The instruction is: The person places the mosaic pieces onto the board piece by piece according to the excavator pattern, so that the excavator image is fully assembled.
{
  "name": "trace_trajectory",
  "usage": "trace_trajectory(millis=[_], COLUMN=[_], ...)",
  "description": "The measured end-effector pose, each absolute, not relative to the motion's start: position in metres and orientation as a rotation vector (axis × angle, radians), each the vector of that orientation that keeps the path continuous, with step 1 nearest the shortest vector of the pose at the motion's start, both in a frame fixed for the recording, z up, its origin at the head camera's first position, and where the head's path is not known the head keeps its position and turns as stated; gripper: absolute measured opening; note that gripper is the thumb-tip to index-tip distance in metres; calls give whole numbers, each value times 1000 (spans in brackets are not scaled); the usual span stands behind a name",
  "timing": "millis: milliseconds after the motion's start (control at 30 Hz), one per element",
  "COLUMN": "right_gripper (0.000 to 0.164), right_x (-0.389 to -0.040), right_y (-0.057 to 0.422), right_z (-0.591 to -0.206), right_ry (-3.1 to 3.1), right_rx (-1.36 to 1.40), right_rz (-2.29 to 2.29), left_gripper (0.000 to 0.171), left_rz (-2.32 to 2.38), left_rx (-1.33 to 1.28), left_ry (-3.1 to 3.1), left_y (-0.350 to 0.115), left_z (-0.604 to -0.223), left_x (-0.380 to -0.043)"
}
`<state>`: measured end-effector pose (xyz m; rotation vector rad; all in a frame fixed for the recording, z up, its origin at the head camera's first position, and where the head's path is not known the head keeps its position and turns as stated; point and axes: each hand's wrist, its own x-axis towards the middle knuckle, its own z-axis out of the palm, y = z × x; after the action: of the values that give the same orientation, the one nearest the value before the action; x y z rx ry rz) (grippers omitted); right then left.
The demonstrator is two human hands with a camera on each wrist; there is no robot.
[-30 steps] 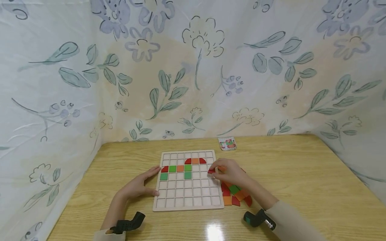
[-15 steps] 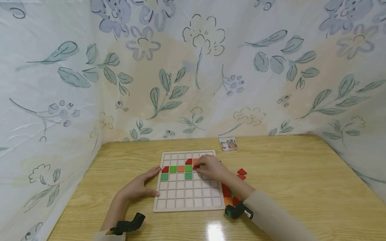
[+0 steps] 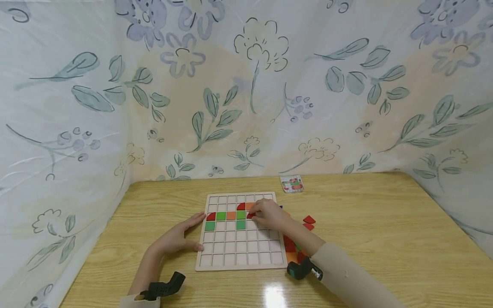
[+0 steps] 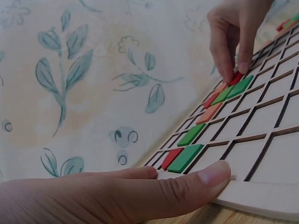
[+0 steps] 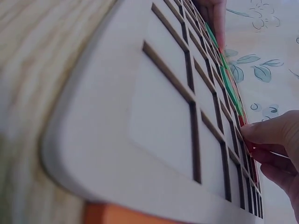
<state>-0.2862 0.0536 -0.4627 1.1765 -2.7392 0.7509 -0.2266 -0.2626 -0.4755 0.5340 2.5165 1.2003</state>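
A pale wooden grid board lies on the table in the head view. My right hand pinches a red quarter-round tile at a cell just right of a green square tile. In the left wrist view, thumb and fingertips come down on that red tile. Along the board's left edge rests my left hand, thumb laid over the rim and fingers stretched along the side. Other cells hold an orange tile, a darker green tile and several more red, green and orange ones.
Loose tiles lie in a pile right of the board, partly hidden under the right forearm. Two red tiles sit apart behind it. A small printed pattern card lies at the back of the table, before a flowered cloth.
My right hand has carried the red tile leftward from the board's right edge to the cell beside the green tile; over the last half second it barely moves. The left hand stays put.
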Motion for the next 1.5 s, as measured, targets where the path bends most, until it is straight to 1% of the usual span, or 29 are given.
trace_trajectory(millis=[467, 900, 1133, 1267, 1500], right_gripper=[18, 17, 17, 17, 24], right_x=[-283, -279, -276, -273, -265], right_y=[59, 62, 63, 66, 82], right_z=[-462, -461, -461, -459, -456], right_ry=[-2731, -2731, -2735, -2703, -2758], right_rx=[1271, 1263, 1224, 1212, 1018], right_rz=[756, 880, 912, 1036, 1358], left_gripper=[92, 91, 92, 91, 92], left_rz=[1189, 1201, 1206, 1205, 1216], left_rx=[551, 542, 547, 551, 551], left_ry=[2527, 2520, 2523, 2525, 2515], left_y=[-263, -263, -263, -263, -262], left_z=[-476, -477, -478, -478, -477], left_x=[-226, -225, -225, -225, -226])
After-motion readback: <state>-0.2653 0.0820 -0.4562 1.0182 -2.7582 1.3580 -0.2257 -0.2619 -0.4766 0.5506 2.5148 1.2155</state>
